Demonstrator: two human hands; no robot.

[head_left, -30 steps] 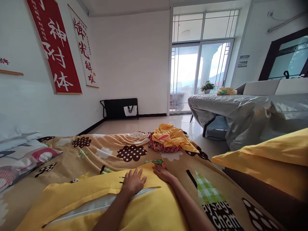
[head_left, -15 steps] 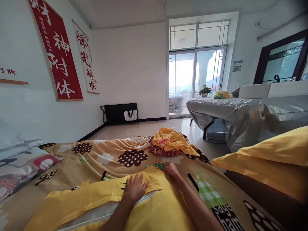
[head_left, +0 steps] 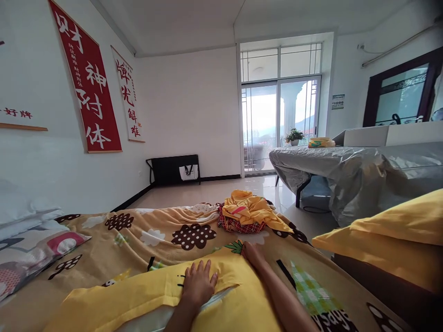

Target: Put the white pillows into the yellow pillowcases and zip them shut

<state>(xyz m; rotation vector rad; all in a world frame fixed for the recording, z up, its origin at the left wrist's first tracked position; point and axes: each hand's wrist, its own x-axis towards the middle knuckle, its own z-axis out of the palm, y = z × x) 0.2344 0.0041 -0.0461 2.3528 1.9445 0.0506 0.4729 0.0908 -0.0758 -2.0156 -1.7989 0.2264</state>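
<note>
A yellow pillowcase (head_left: 138, 295) with a white pillow showing at its open edge lies on a patterned tan blanket (head_left: 155, 235). My left hand (head_left: 199, 285) lies flat on the pillowcase, fingers stretched out, next to the open edge. My right hand (head_left: 253, 252) rests at the pillowcase's far right corner, fingers curled over the cloth edge; whether it grips the corner is hard to see.
A heap of yellow and red checked cloth (head_left: 249, 213) lies at the blanket's far end. Patterned pillows (head_left: 31, 246) lie at the left. Yellow cushions (head_left: 391, 240) sit at the right, a grey covered table (head_left: 346, 170) beyond. Tiled floor runs to glass doors (head_left: 278, 124).
The view has tilted upward. My right hand slid farther along the pillowcase's edge to its far corner and curled. My left hand stayed flat on the cloth.
</note>
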